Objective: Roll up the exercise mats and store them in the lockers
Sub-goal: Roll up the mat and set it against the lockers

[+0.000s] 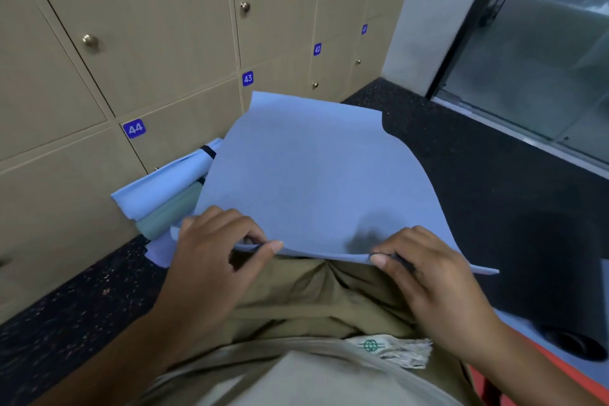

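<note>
A light blue exercise mat [313,175] lies unrolled in front of me, its near edge lifted off the floor over my knees. My left hand [211,254] pinches that near edge on the left, thumb on top. My right hand [425,267] pinches the same edge on the right. Left of the mat, against the lockers, lie a rolled blue mat [164,186] with a black strap and a green rolled mat [171,214] beside it. The beige lockers [148,43] stand shut, with blue tags 41 to 44.
A dark rolled mat [547,273] lies on the floor at my right, with a blue and red surface [514,336] under it. Black speckled flooring [478,158] runs to a glass wall [543,76] at the right. A grey pillar [428,10] ends the locker row.
</note>
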`<act>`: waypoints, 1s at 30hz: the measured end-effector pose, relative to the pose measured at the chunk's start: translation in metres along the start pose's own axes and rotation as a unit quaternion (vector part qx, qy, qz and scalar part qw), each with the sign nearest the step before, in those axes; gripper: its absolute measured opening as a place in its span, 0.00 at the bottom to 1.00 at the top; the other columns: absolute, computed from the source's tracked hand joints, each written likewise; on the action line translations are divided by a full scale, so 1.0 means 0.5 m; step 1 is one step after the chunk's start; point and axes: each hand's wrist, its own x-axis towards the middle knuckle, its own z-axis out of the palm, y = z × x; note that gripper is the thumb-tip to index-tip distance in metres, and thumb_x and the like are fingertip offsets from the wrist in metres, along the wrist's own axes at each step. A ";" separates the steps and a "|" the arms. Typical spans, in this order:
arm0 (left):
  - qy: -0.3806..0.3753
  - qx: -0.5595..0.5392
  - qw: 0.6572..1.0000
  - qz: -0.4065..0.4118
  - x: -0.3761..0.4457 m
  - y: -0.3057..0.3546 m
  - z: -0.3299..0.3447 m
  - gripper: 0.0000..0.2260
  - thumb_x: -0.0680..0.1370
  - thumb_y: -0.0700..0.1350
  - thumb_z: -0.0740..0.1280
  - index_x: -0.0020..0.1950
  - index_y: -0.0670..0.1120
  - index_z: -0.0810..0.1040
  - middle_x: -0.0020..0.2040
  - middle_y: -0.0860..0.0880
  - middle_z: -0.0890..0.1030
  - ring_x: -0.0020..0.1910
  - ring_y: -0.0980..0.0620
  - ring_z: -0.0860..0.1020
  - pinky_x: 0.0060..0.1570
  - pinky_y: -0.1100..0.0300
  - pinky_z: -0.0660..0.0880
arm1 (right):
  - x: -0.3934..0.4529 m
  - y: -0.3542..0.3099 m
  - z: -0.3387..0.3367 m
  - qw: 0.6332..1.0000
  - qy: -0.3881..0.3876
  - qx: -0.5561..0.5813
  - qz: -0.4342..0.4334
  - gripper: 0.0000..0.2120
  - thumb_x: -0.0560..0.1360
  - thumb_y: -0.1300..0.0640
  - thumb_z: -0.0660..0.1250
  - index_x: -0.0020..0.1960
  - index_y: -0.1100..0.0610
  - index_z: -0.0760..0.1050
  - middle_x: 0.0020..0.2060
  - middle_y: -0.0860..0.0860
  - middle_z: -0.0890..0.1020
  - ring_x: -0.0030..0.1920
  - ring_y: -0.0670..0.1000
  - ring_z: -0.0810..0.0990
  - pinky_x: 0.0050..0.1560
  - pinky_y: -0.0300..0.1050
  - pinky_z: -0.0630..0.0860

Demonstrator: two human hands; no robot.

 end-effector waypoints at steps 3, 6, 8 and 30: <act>-0.016 -0.010 0.999 -0.037 -0.014 -0.006 0.007 0.14 0.73 0.63 0.67 0.35 0.55 0.76 0.34 0.58 0.77 0.40 0.58 0.75 0.51 0.66 0.63 | -0.002 0.005 0.008 0.999 -0.035 0.017 0.028 0.09 0.81 0.47 0.62 0.44 0.45 0.77 0.39 0.42 0.77 0.44 0.47 0.77 0.46 0.42 0.72; -0.023 -0.017 0.997 -0.070 -0.012 -0.008 0.017 0.14 0.72 0.63 0.67 0.34 0.55 0.75 0.35 0.57 0.78 0.41 0.58 0.75 0.50 0.68 0.62 | 0.006 0.010 0.014 0.994 -0.061 0.051 0.069 0.08 0.82 0.51 0.66 0.44 0.45 0.78 0.38 0.45 0.79 0.44 0.49 0.78 0.45 0.42 0.72; -0.028 -0.031 0.995 -0.087 -0.007 -0.011 0.024 0.13 0.71 0.61 0.70 0.33 0.55 0.76 0.37 0.58 0.79 0.41 0.59 0.75 0.49 0.61 0.66 | 0.016 0.011 0.014 0.989 -0.079 0.084 0.096 0.06 0.80 0.53 0.69 0.46 0.45 0.78 0.39 0.44 0.81 0.44 0.49 0.79 0.44 0.38 0.73; -0.095 0.106 0.951 0.275 0.065 -0.104 0.037 0.15 0.80 0.59 0.64 0.47 0.49 0.82 0.47 0.54 0.79 0.49 0.51 0.72 0.52 0.53 0.65 | 0.047 0.092 0.057 0.993 0.029 -0.058 -0.097 0.12 0.82 0.51 0.64 0.45 0.57 0.79 0.41 0.46 0.78 0.42 0.51 0.73 0.49 0.42 0.69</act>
